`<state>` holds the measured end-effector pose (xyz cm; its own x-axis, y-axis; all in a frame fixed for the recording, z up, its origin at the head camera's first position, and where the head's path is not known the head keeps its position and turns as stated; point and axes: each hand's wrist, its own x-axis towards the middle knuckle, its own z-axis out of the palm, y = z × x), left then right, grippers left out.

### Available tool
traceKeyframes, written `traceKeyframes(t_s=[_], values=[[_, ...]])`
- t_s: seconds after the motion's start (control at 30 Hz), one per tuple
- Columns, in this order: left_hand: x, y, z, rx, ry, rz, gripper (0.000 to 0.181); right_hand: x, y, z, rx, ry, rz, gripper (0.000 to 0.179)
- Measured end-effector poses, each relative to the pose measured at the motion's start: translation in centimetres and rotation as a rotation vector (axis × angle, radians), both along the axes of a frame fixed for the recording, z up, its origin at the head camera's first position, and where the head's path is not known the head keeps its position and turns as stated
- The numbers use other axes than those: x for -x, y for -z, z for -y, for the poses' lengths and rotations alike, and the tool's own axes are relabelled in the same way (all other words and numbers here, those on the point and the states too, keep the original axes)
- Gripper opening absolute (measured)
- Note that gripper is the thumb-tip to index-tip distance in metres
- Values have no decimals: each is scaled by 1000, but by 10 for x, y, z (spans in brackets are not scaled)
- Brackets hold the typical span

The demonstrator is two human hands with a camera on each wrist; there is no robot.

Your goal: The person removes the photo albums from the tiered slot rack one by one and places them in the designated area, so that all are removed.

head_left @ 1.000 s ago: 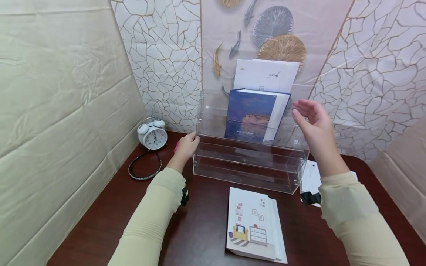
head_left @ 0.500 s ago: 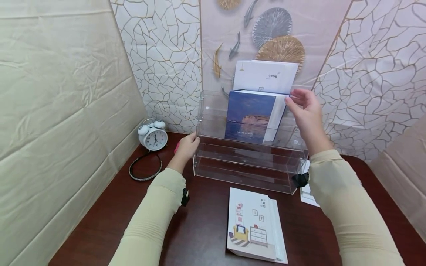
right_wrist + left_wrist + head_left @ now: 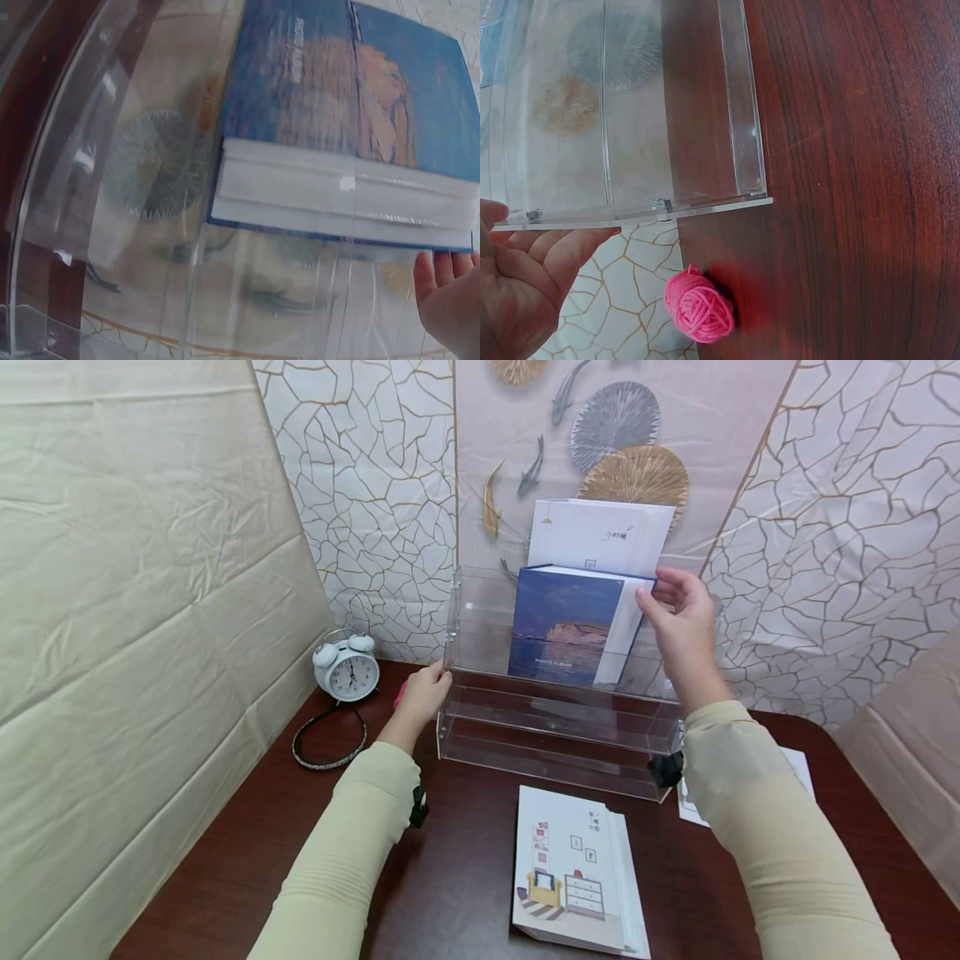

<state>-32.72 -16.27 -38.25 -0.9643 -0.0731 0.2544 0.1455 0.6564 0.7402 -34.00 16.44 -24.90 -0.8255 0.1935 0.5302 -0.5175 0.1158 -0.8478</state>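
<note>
My left hand (image 3: pixel 426 692) grips the left side panel of a clear acrylic rack (image 3: pixel 555 722), thumb on the inner face and fingers outside, as the left wrist view shows. A blue photo album (image 3: pixel 566 625) with a seascape cover leans in the rack's upper tier. At the album's right edge is my right hand (image 3: pixel 684 618), thumb over the white page edge and fingers at the back cover. Behind this album stands a white album (image 3: pixel 600 535), its lower part hidden. Another white album (image 3: pixel 570 868), printed with a yellow armchair and a dresser, lies flat in front of the rack.
A white alarm clock (image 3: pixel 348 668) stands at the back left, with a dark cord loop (image 3: pixel 330 766) before it. Pink yarn (image 3: pixel 699 306) lies outside the rack's left panel. White papers (image 3: pixel 801 770) lie partly under the right forearm. Patterned cloth (image 3: pixel 375 518) hangs behind.
My right hand has moved left from beside the rack to the blue photo album's right edge, where its thumb now overlaps the pages. The left hand stays on the rack.
</note>
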Motion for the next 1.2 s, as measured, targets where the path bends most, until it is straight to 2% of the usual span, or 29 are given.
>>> traceKeyframes(t_s=[0.17, 0.4, 0.57, 0.83, 1.2], values=[[1, 0, 0, 4, 2, 1, 38, -2, 7, 4, -67, 49, 9, 46], [0, 0, -1, -3, -3, 5, 35, 1, 21, 3, -209, 50, 111, 51], [-2, -2, -1, 0, -7, 14, 34, 2, 26, 4, -294, 104, 167, 54], [-3, 0, -2, 6, -11, 23, 37, -1, 37, 7, -425, 201, 197, 61], [-2, -1, 0, -7, -7, 34, 42, 2, 38, 12, -474, 284, 181, 59]])
